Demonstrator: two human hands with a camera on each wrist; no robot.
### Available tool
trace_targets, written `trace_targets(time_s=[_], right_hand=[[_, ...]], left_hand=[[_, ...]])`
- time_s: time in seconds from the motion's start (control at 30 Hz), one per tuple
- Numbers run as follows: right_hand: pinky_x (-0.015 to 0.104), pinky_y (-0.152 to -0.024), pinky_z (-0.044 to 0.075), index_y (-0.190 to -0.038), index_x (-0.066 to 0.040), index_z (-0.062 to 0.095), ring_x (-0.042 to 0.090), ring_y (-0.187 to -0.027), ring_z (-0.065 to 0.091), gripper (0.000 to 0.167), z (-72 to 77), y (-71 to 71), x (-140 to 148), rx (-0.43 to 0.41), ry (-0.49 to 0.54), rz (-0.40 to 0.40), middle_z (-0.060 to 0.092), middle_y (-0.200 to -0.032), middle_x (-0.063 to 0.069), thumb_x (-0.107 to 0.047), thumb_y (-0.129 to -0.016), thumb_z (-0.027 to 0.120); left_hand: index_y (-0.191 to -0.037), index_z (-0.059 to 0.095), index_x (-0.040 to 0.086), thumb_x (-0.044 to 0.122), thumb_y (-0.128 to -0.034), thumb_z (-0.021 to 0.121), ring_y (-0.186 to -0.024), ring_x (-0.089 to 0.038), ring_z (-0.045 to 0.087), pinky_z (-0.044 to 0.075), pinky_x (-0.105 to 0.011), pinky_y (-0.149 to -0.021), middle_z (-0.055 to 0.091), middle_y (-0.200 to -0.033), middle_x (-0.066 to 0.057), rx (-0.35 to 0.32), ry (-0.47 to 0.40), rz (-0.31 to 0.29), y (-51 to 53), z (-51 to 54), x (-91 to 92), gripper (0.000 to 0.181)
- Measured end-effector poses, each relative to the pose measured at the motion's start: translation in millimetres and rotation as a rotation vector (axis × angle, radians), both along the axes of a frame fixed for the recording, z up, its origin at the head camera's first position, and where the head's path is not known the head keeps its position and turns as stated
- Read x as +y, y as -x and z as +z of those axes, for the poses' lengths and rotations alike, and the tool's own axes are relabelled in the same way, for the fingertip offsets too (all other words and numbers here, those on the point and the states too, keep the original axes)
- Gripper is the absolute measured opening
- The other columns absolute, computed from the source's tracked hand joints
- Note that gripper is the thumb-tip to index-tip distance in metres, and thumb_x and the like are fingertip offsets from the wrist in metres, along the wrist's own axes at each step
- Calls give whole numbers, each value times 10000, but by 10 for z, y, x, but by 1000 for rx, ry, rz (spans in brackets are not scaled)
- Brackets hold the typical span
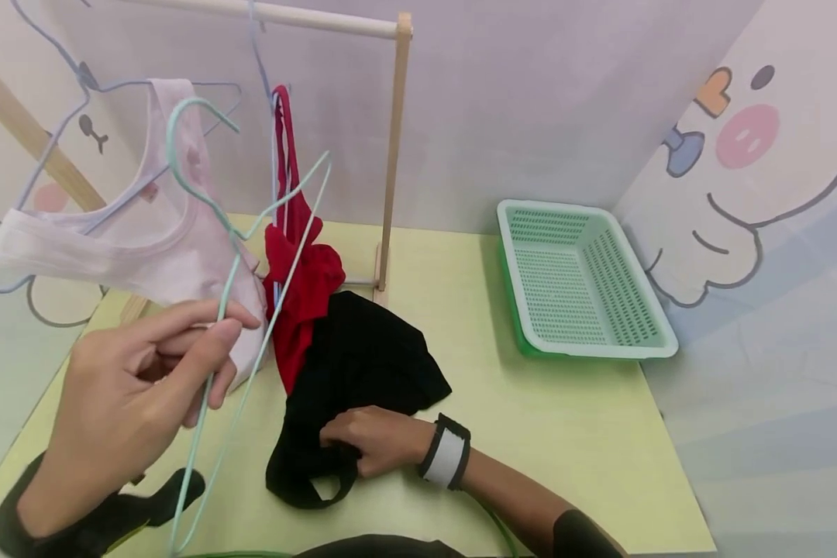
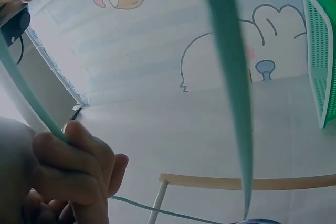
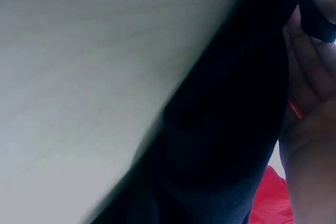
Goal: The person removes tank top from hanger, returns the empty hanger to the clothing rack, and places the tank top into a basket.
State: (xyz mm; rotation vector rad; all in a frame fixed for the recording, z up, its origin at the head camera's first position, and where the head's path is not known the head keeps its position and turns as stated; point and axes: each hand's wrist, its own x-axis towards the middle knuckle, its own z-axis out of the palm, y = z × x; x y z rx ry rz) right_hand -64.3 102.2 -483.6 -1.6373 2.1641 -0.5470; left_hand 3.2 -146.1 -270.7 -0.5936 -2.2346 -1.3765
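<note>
My left hand [image 1: 129, 387] pinches one side of a mint-green wire hanger [image 1: 216, 208] between thumb and fingers, raised above the table with its hook upward. In the left wrist view, a blurred hanger bar [image 2: 231, 77] crosses in front of the camera. Lower down, my right hand [image 1: 384, 438] grips a bunched part of a black garment [image 1: 377, 349] lying on the table, where a strap-like loop shows at its near end. The right wrist view has the black cloth [image 3: 226, 108] filling its middle, with the fingers bent at the cloth's edge.
A wooden rack [image 1: 394, 155] stands at the back left. From it hang a white tank top [image 1: 202, 256] on a blue hanger and a red strappy garment [image 1: 300, 271], close to the green hanger. A green basket [image 1: 512, 287] sits at the table's right side, beside the patterned wall.
</note>
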Motion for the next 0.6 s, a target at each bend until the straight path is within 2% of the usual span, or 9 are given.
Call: trace_targets(time_s=[0.07, 0.13, 0.23, 0.33, 0.4, 0.6], right_hand=[[175, -1018, 480, -1289, -75, 702, 63, -1151, 634, 529, 1, -3, -14, 0, -11, 3, 723, -1250, 17, 66, -779, 697], [184, -1027, 481, -1298, -73, 698, 64, -1161, 635, 539, 10, 3, -17, 5, -23, 5, 722, -1257, 19, 69, -778, 694], [196, -1034, 484, -1305, -71, 695, 71, -1165, 638, 543, 23, 15, -11, 13, -35, 7, 721, -1260, 22, 67, -780, 690], [190, -1029, 482, -1311, -74, 695, 73, -1168, 639, 545, 30, 9, -6, 11, -40, 4, 720, -1265, 21, 71, -785, 680], [186, -1025, 482, -1310, -76, 697, 76, -1165, 640, 544, 27, -3, -1, 7, -39, 1, 720, -1264, 21, 74, -789, 674], [182, -1014, 480, -1285, -86, 704, 62, -1133, 633, 518, 50, -19, 7, 19, -38, -2, 720, -1236, 1, 58, -787, 694]], left_hand=[[-1079, 789, 68, -62, -996, 695, -416, -11, 420, 306, -185, -371, 578, -615, 97, -21, 10, 21, 61, 37, 20, 180], [-1062, 785, 99, -7, -1023, 692, -423, -43, 419, 289, -207, -364, 578, -611, 75, -51, 6, 21, 172, 84, 63, 145], [-1059, 791, 120, 86, -1054, 686, -406, -94, 410, 292, -232, -354, 590, -602, 24, -118, -29, 16, 376, 178, 134, 110], [-1055, 795, 89, 149, -1066, 684, -410, -138, 458, 362, -249, -376, 605, -601, -32, -149, -65, -14, 615, 288, 202, 126], [-1061, 803, 70, 198, -1067, 690, -403, -164, 494, 410, -254, -396, 620, -599, -60, -157, -75, -25, 774, 371, 246, 171], [-1059, 823, 76, 275, -1068, 686, -423, -209, 513, 374, -266, -399, 628, -602, -112, -163, -58, -59, 1181, 588, 371, 241]])
